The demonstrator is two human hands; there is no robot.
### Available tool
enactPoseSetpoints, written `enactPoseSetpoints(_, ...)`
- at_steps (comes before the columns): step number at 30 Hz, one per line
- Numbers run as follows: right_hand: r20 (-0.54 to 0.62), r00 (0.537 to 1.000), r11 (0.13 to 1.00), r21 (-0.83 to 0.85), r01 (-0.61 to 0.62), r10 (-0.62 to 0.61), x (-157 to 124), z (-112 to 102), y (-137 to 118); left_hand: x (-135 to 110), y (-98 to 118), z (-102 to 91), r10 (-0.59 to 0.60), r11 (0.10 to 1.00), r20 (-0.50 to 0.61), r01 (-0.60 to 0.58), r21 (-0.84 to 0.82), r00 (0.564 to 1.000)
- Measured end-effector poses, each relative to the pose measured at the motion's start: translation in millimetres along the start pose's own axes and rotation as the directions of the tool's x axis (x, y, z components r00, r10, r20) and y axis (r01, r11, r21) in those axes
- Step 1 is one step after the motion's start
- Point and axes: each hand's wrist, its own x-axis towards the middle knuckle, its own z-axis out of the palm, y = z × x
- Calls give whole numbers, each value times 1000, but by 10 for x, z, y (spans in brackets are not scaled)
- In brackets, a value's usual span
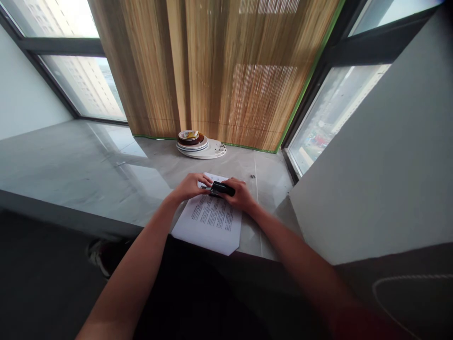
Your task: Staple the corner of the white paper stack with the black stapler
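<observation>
A black stapler (222, 189) is held over the upper part of a printed sheet of paper (212, 231). My right hand (239, 194) is wrapped around its right end. At the opposite end, the fingers of my left hand (192, 185) pinch the stapler, where a small metal-looking part sticks out. Whether that part is a staple tray or something else I cannot make out. The paper lies on the grey stone windowsill, its near edge reaching the sill's front edge; both hands cover parts of its top.
A stack of plates (193, 148) with a small dish on top stands at the back of the windowsill (88, 174). Behind it hangs a bamboo blind (212, 71). Tiny dark bits (252, 176) lie right of my hands. A white wall (382, 165) bounds the right side.
</observation>
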Motion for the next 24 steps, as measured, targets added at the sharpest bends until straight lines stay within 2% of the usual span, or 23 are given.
enactPoseSetpoints(16, -37, 999, 996, 85, -21, 24, 17, -60, 85, -67, 43, -151, -11, 997, 7, 11, 76, 1000)
enactPoseSetpoints(21, -38, 998, 994, 99, -46, 50, 30, -154, 164, -73, 48, -197, 12, 1000, 10, -12, 29, 1000)
enactPoseSetpoints(24, -18, 999, 991, 131, -33, 35, 35, -182, 117, -53, 84, -160, 47, 999, 28, -46, -24, 999)
